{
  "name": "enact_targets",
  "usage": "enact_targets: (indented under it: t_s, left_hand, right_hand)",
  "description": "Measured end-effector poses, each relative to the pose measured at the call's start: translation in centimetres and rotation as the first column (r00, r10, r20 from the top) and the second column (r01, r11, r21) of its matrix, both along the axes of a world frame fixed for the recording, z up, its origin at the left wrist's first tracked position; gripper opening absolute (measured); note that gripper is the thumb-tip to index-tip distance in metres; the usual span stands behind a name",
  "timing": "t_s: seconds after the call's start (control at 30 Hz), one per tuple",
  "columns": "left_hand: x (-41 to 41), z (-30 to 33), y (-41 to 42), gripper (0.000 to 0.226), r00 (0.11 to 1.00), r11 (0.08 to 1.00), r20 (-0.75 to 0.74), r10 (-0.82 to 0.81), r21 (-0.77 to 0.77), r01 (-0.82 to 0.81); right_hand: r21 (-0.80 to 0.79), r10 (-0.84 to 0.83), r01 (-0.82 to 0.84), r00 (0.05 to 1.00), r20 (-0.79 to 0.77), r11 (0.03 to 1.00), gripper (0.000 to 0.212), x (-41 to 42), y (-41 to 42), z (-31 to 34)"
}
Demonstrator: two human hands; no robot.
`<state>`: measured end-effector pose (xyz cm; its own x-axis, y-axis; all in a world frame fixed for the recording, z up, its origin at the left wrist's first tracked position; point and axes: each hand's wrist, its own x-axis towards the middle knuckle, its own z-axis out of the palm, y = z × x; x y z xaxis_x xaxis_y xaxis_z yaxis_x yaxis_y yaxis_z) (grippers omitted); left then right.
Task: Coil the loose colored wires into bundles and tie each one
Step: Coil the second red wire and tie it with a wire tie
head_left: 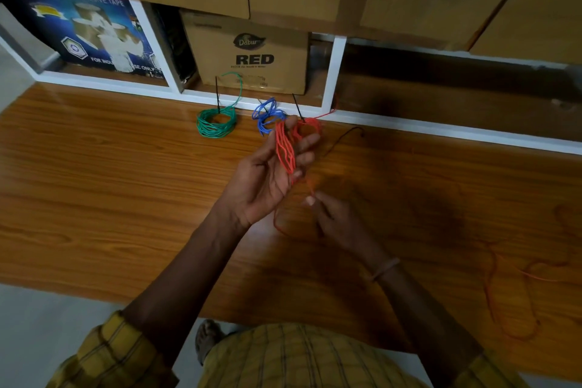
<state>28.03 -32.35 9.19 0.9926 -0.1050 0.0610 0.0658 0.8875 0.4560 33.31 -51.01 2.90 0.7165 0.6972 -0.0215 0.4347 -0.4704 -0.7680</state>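
The left hand (pixel 267 173) holds red wire (pixel 285 148) loops across its fingers. Just below it, the right hand (pixel 337 220) pinches the trailing strand. Green coil (pixel 216 123) lies beyond them.

My shirt (pixel 302 359) is mustard yellow with a thin dark check, filling the bottom middle of the frame. Both sleeves (pixel 107 356) are rolled up past my elbows. A thin band (pixel 385 268) circles my right wrist, right of centre.
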Motion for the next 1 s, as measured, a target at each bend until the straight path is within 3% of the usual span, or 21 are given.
enact_targets:
  t_s: [0.13,0.23,0.3,0.37,0.5,0.63,0.8,1.0]
  left_hand:
    - [0.8,-0.2,0.7,0.04,0.978,0.977,-0.056,0.202,0.079,-0.197]
    - [1.1,-0.3,0.2,0.04,0.934,0.859,-0.044,0.355,0.411,-0.306]
    - [1.2,-0.6,0.0,0.039,0.912,0.701,0.007,0.411,0.637,-0.321]
    - [1.1,-0.9,0.1,0.04,0.919,0.608,0.03,0.392,0.742,-0.283]
    - [0.4,-0.6,0.0,0.034,0.949,0.441,0.018,0.315,0.883,-0.164]
    - [-0.2,0.5,-0.3,0.027,0.988,0.31,0.039,0.149,0.947,-0.085]
    - [-1.1,2.3,-0.6,0.035,0.999,0.372,-0.049,0.016,0.927,0.04]
    - [-1.9,2.1,0.2,0.045,0.979,0.654,-0.099,-0.176,0.732,0.192]
  right_hand:
    - [-0.267,0.269,-0.236,0.959,0.095,0.934,0.038,-2.2,-0.9,0.8]
    - [-0.385,0.422,-0.358,0.902,0.094,0.851,0.043,-2.9,-1.4,3.8]
    - [-0.342,0.488,-0.44,0.87,0.066,0.83,0.035,-2.8,-1.6,6.1]
    - [-0.242,0.473,-0.452,0.88,0.036,0.859,0.024,-1.9,-1.8,7.9]
    - [-0.059,0.378,-0.387,0.917,-0.129,0.92,0.014,0.5,-2.5,11.8]
    - [0.025,0.316,-0.315,0.945,-0.084,0.949,0.01,3.3,-2.6,14.4]
    - [0.09,0.257,-0.25,0.964,-0.075,0.964,0.011,7.0,-1.8,15.1]
    - [0.218,0.188,-0.18,0.982,-0.015,0.959,0.026,9.8,-0.2,13.9]
